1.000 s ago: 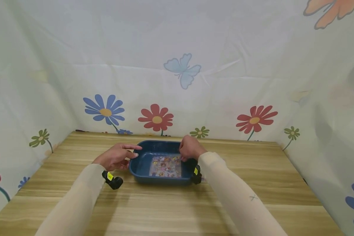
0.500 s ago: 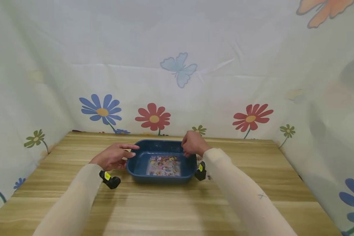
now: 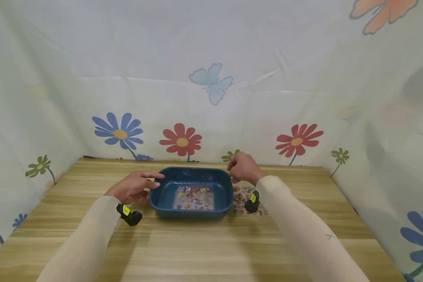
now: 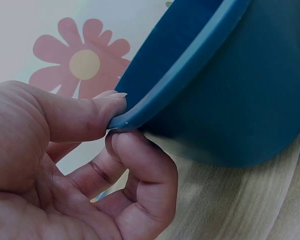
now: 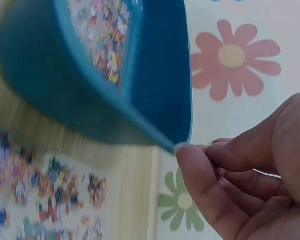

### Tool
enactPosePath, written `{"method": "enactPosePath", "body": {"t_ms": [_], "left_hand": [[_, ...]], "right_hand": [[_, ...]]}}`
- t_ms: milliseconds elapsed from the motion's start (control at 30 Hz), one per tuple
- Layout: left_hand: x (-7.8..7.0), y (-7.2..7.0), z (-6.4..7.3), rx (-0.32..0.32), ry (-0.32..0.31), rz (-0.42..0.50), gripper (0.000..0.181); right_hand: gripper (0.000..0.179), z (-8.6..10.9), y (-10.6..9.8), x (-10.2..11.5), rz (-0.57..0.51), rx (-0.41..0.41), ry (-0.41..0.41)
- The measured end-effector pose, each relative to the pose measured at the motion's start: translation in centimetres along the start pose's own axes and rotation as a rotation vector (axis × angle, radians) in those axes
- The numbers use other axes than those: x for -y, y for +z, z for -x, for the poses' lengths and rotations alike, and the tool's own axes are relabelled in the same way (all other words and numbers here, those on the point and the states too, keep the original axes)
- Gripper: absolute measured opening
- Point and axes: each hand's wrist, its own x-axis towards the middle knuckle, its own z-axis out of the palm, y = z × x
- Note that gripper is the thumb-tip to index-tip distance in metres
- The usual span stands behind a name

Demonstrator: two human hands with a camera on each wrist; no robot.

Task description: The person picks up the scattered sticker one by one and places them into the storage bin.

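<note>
A dark blue basin with rounded corners stands on the wooden table. A translucent sheet printed with small colourful figures, like stickers, lies on its floor. My left hand pinches the basin's left rim, thumb over the edge and curled fingers beneath, as the left wrist view shows. At the back right corner is my right hand, fingers bent and nothing seen between them. Its index fingertip overlaps the rim in the right wrist view. Another sheet of little figures lies on the table under the right wrist.
The wooden table reaches back to a pale cloth printed with flowers and butterflies, which also hangs at both sides. A black wrist camera is strapped on the left wrist, another black camera on the right.
My right hand has moved right, from over the basin's inside out to its rim, uncovering the sheet on the table. My left hand keeps its hold. The head view has shifted slightly.
</note>
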Motion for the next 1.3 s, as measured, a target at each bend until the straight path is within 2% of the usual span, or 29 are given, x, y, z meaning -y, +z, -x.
{"method": "enactPosePath", "body": {"t_ms": [433,633,733,867,967,1100,1300], "left_hand": [[0.1,-0.1,0.2,-0.009,-0.006,-0.003,0.052],[0.3,0.0,0.2,0.008,0.013,0.023,0.053],[0.3,-0.1,0.2,0.016,0.023,0.022,0.053],[0.3,-0.1,0.2,0.021,0.023,0.019,0.054],[0.2,-0.2,0.2,0.015,0.014,0.013,0.054],[0.1,-0.1,0.2,0.002,0.005,0.0,0.053],[0.1,0.1,0.0,-0.001,0.007,0.001,0.053]], "right_hand": [[0.026,0.7,-1.9,-3.8,0.088,-0.038,0.046],[0.021,1.1,-2.5,-6.0,0.246,-0.001,0.055],[0.024,1.3,-2.5,-7.2,0.331,0.014,0.085],[0.037,1.5,-1.8,-8.7,0.452,-0.019,0.136],[0.043,1.4,-1.2,-9.4,0.507,-0.057,0.137],[0.035,1.1,-0.6,-9.6,0.512,-0.077,0.146],[0.014,1.0,-0.5,-9.8,0.48,-0.058,0.191]]}}
